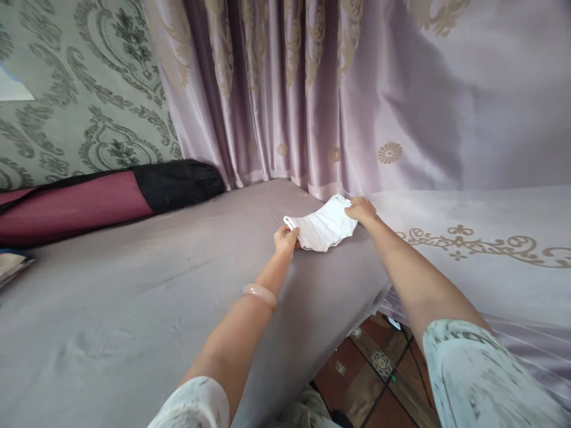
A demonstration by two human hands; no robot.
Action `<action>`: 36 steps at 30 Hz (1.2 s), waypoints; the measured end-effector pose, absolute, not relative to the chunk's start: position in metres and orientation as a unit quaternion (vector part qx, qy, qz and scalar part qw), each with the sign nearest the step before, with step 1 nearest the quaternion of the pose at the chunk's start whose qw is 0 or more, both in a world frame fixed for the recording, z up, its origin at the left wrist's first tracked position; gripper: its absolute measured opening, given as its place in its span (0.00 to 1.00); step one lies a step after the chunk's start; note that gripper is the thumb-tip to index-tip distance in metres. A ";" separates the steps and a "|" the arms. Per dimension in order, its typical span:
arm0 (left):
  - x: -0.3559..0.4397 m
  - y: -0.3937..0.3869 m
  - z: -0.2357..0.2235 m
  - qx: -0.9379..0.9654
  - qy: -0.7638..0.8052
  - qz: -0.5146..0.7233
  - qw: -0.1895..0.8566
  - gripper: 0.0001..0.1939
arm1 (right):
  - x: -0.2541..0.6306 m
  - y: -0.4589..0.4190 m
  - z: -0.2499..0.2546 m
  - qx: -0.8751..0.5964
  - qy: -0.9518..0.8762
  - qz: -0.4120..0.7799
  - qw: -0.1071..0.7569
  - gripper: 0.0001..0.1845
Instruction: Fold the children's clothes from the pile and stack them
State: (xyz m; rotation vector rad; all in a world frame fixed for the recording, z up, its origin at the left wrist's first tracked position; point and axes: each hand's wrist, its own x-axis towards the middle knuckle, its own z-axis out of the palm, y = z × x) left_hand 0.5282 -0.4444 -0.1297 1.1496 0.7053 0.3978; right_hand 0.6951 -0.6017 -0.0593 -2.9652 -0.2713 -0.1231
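Note:
A small white cloth garment [325,224], which looks like a pair of underpants, is stretched between my hands at the far corner of the bed. My left hand [286,238] pinches its left end, thumb on top and fingers partly hidden under the fabric. Gripping the upper right end is my right hand [361,210]. The cloth sags a little in the middle, and its lower edge is at or just above the grey bed sheet [178,285]; I cannot tell whether it touches. A pale bangle [260,293] circles my left wrist.
Purple curtains [276,89] hang behind and right of the bed. Along the patterned wall lies a long maroon and black bag [111,199]. Some papers or books [13,264] sit at the left edge. Patterned floor tiles [375,368] show below the bed's right edge.

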 end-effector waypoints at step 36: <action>0.509 -0.428 -0.168 0.985 0.058 0.059 0.154 0.34 | 0.719 -0.577 -0.155 -0.954 -0.291 0.025 0.064 0.29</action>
